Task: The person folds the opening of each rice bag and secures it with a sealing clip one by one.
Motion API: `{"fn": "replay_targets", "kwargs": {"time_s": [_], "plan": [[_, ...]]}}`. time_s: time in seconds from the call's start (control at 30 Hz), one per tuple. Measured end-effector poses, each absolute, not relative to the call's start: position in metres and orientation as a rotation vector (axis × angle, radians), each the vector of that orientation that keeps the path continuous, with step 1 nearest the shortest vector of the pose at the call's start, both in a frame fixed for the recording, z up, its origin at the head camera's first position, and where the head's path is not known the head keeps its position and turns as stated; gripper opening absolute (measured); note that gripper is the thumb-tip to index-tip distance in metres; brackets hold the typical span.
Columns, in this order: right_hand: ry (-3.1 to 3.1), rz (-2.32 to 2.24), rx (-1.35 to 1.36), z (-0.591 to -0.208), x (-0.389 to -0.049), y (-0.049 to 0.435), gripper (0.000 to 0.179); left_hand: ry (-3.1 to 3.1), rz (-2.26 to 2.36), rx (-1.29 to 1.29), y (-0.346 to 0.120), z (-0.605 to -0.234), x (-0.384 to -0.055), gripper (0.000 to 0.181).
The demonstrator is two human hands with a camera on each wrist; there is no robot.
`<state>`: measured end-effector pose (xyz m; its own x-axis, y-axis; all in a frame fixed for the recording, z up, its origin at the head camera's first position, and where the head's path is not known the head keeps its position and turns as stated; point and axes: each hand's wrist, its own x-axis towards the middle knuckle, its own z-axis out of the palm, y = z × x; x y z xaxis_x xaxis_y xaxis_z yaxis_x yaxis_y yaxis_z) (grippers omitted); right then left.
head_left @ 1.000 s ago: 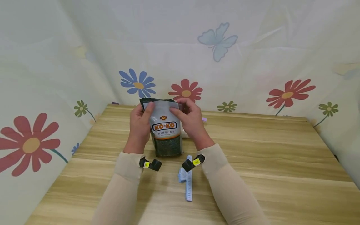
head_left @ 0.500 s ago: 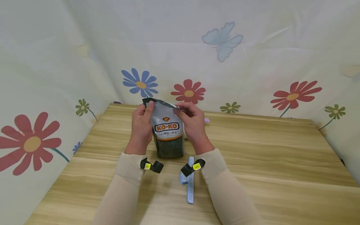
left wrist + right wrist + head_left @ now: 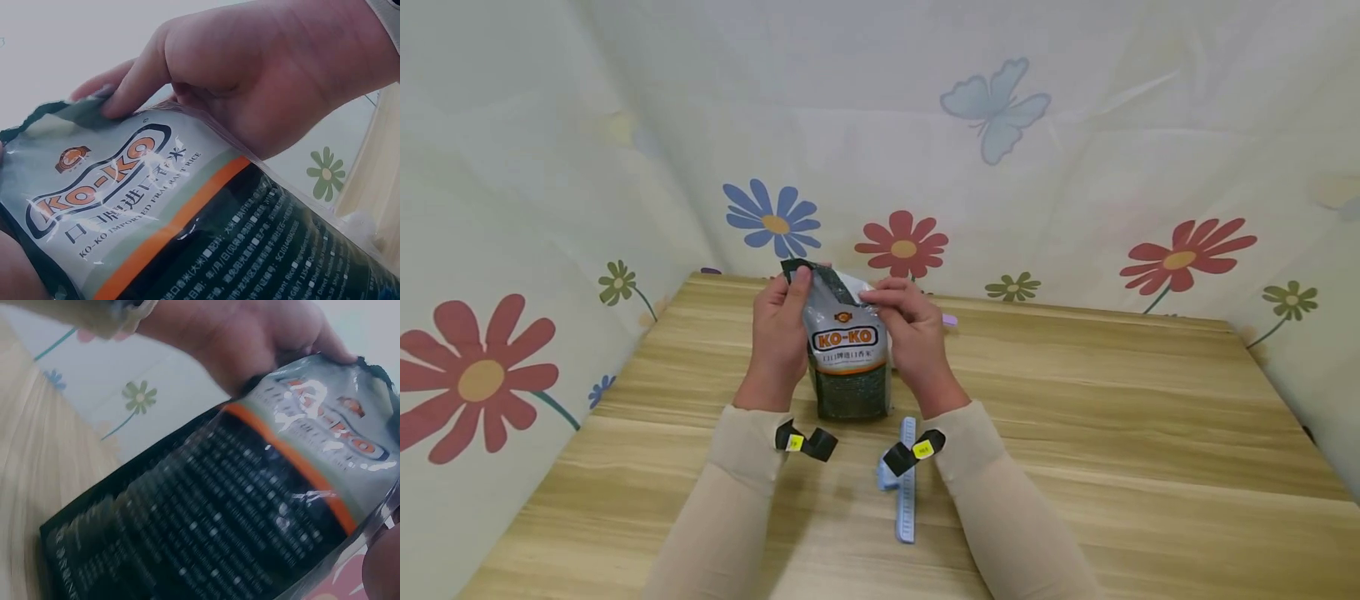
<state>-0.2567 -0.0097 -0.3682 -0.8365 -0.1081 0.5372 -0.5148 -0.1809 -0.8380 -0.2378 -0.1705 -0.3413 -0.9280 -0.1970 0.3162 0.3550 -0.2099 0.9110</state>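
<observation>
A dark green and silver KO-KO rice bag (image 3: 848, 362) stands upright on the wooden table, its top edge folding down toward the front on the right side. My left hand (image 3: 777, 333) grips the upper left corner, thumb on the front and fingers behind. At the upper right, my right hand (image 3: 916, 335) pinches the folding top edge. The left wrist view shows my right hand (image 3: 250, 69) with its thumb at the bag's crumpled rim. In the right wrist view, my left hand (image 3: 244, 337) holds the opposite side.
A light blue bag clip (image 3: 906, 492) lies on the table (image 3: 1112, 417) in front of the bag, partly under my right wrist's camera. A small purple thing (image 3: 950, 320) shows behind my right hand. A floral curtain (image 3: 1075, 167) borders the table at back and left.
The bag's right top edge has come forward and down, baring its dark and pale back side. My right hand has moved with that edge; my left hand keeps its hold.
</observation>
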Motion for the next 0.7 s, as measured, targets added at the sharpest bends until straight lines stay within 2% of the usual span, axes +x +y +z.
{"fn": "replay_targets", "kwargs": {"time_s": [0.2,0.33,0.4,0.53,0.7], "plan": [[-1.824,2.011,0.760,-0.3733,-0.2577,-0.0096,0.023,-1.685,-2.164,-0.201,-0.1702,-0.3426,-0.2378,0.029],[-1.874,1.927,0.796,-0.3727,-0.2555,-0.0082,0.027,-1.748,-2.101,-0.180,-0.1703,-0.3441,-0.2374,0.014],[-1.901,1.879,0.820,-0.3721,-0.2539,-0.0075,0.028,-1.809,-2.057,-0.151,-0.1698,-0.3443,-0.2373,0.017],[-1.903,1.835,0.855,-0.3711,-0.2519,-0.0076,0.026,-1.919,-1.989,-0.080,-0.1676,-0.3424,-0.2364,0.036],[-1.854,1.897,0.856,-0.3695,-0.2512,-0.0098,0.022,-1.990,-1.927,-0.021,-0.1663,-0.3396,-0.2334,0.028]]}}
